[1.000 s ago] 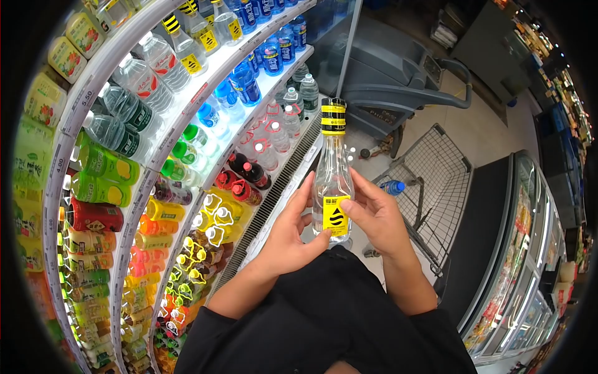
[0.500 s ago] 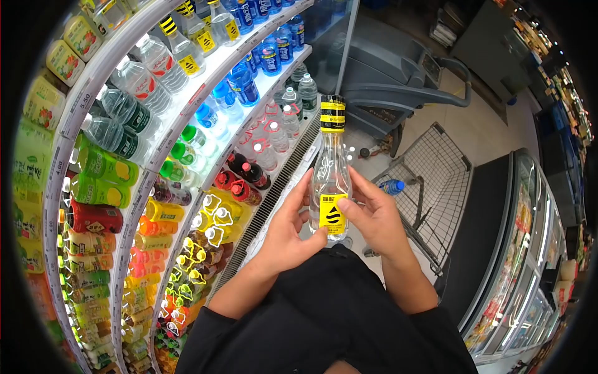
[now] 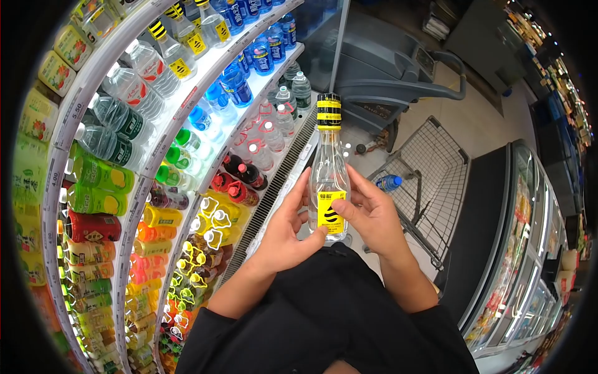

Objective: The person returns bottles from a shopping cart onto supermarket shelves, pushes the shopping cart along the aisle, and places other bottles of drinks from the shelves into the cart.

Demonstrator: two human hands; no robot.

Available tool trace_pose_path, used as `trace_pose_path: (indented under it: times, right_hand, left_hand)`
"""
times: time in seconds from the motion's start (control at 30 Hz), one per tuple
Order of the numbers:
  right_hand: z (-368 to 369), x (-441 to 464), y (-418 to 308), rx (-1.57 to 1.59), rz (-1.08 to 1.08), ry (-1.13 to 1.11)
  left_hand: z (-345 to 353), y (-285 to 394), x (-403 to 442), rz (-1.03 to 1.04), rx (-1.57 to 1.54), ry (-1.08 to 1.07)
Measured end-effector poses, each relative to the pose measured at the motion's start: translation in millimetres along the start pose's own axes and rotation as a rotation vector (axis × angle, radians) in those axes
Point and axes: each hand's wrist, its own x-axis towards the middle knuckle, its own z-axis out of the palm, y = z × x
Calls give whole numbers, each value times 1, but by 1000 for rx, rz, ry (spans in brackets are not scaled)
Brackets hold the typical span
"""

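Between both hands, in front of my chest, stands a clear bottle (image 3: 328,171) with a yellow label and a black-and-yellow striped cap. My left hand (image 3: 291,224) wraps its left side, thumb near the label's bottom edge. From the right, my right hand (image 3: 370,215) grips it with the thumb lying on the label. The label faces me, and the fingers behind the bottle are partly hidden. Similar bottles (image 3: 176,55) with striped caps stand on an upper shelf at the left.
A lit drinks shelf (image 3: 144,177) curves along my left, packed with bottles. Ahead on the right is a wire shopping cart (image 3: 430,181) holding a blue-capped bottle (image 3: 389,182). Behind it stands a large grey machine (image 3: 374,68). A glass-sided cooler (image 3: 507,262) runs along the right.
My view has shifted slightly, so the shelf sits a little further left in it. Both hands keep the same hold on the bottle.
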Motion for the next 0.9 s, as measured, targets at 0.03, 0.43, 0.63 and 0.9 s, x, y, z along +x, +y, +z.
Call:
trace_pose_path:
  times: [0.03, 0.43, 0.63, 0.9]
  right_hand:
    - [1, 0, -1, 0, 0, 2]
    - [7, -2, 1, 6, -20, 15]
    - [7, -1, 7, 24, -32, 12]
    - [6, -2, 8, 29, -9, 16]
  left_hand:
    - [1, -1, 0, 19, 19, -1]
    - [2, 2, -1, 63, 127, -21]
    - [2, 1, -3, 49, 225, -31]
    - [2, -3, -4, 26, 210, -20]
